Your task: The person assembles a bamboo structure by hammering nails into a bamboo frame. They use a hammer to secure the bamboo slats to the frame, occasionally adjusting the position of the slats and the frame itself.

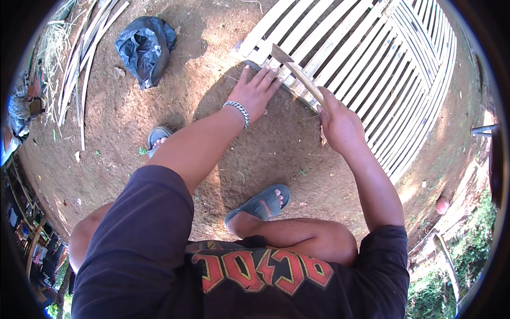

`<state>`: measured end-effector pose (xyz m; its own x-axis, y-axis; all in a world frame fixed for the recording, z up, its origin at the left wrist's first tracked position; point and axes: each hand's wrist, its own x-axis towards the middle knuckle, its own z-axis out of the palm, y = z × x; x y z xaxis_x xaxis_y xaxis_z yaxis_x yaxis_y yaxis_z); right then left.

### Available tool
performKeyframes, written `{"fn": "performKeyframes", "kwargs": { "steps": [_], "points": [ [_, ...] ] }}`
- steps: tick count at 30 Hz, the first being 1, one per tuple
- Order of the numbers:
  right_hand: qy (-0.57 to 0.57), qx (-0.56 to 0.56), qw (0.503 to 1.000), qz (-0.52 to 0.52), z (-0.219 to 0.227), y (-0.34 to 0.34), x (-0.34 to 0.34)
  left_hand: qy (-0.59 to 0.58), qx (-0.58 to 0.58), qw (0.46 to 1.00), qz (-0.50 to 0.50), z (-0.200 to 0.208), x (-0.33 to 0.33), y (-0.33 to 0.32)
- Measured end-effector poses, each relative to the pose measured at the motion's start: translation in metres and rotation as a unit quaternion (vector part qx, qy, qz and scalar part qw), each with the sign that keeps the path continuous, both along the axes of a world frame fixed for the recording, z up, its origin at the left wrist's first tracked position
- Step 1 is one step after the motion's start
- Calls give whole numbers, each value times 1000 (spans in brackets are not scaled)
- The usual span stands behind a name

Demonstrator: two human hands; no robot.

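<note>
A slatted panel [340, 40] of pale bamboo or wood strips lies on the ground ahead and to the right. My left hand [254, 95], with a chain bracelet at the wrist, rests fingers outstretched at the panel's near left corner. In my right hand [341, 125] is a wooden-handled tool [304, 81], gripped by its handle. Its flat, dark metal head lies over the panel's edge, just beyond my left fingertips. I cannot tell whether the head touches the slats. What lies under my left palm is hidden.
A crumpled black plastic bag [144, 50] sits on the soil at the upper left. Long loose strips [85, 58] lie beyond it. My sandalled foot [260, 204] is below the panel's near edge. A reddish ball [442, 205] lies far right, near green plants [467, 239].
</note>
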<state>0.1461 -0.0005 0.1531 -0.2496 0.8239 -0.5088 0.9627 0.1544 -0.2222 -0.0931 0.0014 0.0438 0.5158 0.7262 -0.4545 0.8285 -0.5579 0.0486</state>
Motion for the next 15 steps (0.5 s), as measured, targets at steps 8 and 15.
{"fn": "performKeyframes", "kwargs": {
  "steps": [8, 15],
  "points": [
    [-103, -63, 993, 13, 8, 17, 5, -15, -8, 1000, -2, -5, -1, 1],
    [-93, -68, 993, 3, -5, 4, 10, -4, -39, 999, -4, 9, -2, 6]
  ]
}}
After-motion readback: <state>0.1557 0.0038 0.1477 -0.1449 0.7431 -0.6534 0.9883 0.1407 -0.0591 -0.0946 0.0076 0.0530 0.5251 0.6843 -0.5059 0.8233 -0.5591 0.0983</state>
